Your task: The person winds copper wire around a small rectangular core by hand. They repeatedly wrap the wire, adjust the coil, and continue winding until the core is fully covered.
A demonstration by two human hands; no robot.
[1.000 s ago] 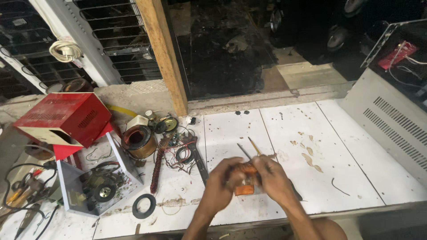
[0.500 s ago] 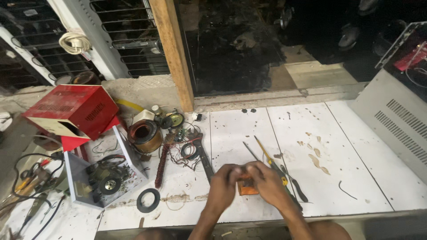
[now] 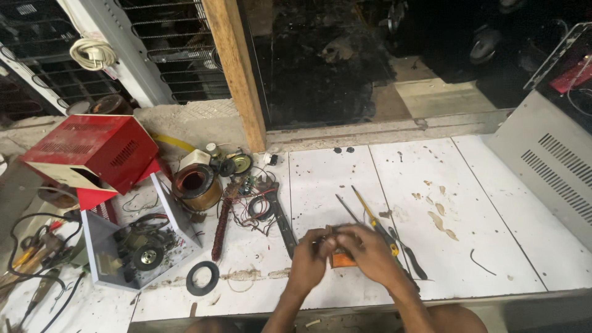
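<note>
Both sets of fingers are curled in tight around a small orange block (image 3: 341,259) right at the front middle of the white bench (image 3: 493,203). The left hand (image 3: 308,259) pinches it from the left side and the right hand (image 3: 369,253) wraps over the top, so most of the block is hidden and only an orange corner pokes out underneath. Can't really tell what the dark bit between the fingertips is. Just beside the right hand lie a yellow-handled screwdriver (image 3: 374,217) and a dark-handled one (image 3: 408,254), both pointing up and to the left. To the left of the hands there's a flat dark metal strip (image 3: 282,223), then a messy tangle of wires (image 3: 256,203) and a long reddish coiled rod (image 3: 221,227). Further out sit a copper coil (image 3: 196,185), a black rubber ring (image 3: 203,278) near the front edge, an open grey metal box (image 3: 132,246) with parts inside, and a red metal case (image 3: 92,151) tipped over at the far left.
</note>
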